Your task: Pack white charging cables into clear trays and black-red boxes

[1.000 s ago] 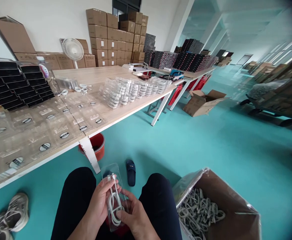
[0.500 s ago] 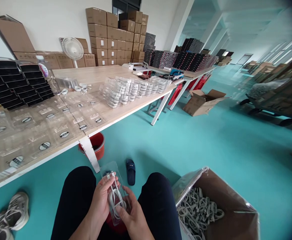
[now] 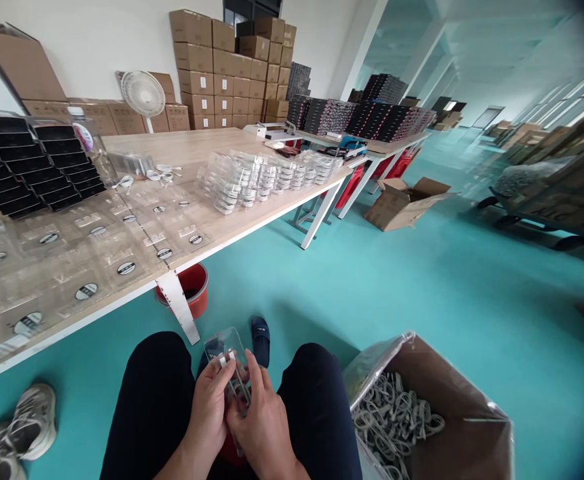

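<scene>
Over my lap, between my knees, both hands meet on a clear plastic blister tray (image 3: pixel 225 348) with a coiled white cable (image 3: pixel 230 363) in it. My left hand (image 3: pixel 211 403) grips the tray's left side with the thumb on top. My right hand (image 3: pixel 261 417) covers its lower part, fingers pressed down on the cable coil. Only the tray's top end and the cable plugs show above my fingers.
A brown carton (image 3: pixel 452 413) lined with plastic and full of coiled white cables sits at my right. A long wooden table (image 3: pixel 199 150) at left holds clear trays, several filled packs and stacked black trays. A red bucket (image 3: pixel 192 290), a slipper and sneakers lie on the teal floor.
My right hand has moved up over the tray and now presses on the cable coil. The left hand's fingers have closed further round the tray. The tray sits slightly lower.
</scene>
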A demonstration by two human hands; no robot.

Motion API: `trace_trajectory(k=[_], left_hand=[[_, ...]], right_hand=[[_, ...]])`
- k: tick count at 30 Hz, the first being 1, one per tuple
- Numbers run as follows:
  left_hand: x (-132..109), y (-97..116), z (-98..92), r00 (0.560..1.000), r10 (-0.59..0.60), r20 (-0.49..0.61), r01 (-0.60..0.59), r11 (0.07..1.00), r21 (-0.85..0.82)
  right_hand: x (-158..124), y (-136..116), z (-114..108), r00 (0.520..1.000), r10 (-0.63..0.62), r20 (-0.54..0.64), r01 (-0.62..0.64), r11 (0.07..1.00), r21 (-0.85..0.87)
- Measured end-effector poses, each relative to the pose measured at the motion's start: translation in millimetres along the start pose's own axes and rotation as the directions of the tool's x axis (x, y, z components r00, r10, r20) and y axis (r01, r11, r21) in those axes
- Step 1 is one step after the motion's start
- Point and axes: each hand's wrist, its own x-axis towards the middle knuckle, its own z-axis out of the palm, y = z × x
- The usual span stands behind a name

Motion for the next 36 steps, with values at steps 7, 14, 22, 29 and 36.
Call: trace_trajectory(k=[7, 14, 22, 29, 36], left_hand=[[5.6, 4.7, -2.6, 0.999, 0.001, -0.043, -0.004, 0.997, -0.075], [7.8, 8.5, -1.3, 0.999, 0.032, -0.027, -0.036, 0.991, -0.129], [8.9, 8.0, -1.9, 0.998, 0.041, -0.039, -0.046, 0.990, -0.130], [1.3, 13.1, 0.7, 0.997, -0.041, 0.065, 0.048, 0.993, -0.107], [0.1, 14.1, -2.3, 0.981, -0.089, 0.171, 0.108, 0.989, -0.105]], right_hand=[[-1.5, 14.4, -8.7, 0.995, 0.053, 0.083, -0.072, 0.965, 0.253], [-5.3, 10.0, -23.6, 0.951, 0.026, 0.309, -0.186, 0.844, 0.503], [-6.8, 16.5, -10.8, 0.984, 0.019, 0.179, -0.082, 0.932, 0.352], [-1.1, 11.3, -31.8, 0.917, -0.088, 0.388, -0.237, 0.662, 0.711], [-3.8, 0.2, -40.1, 0.870, -0.083, 0.486, -0.405, 0.440, 0.801]])
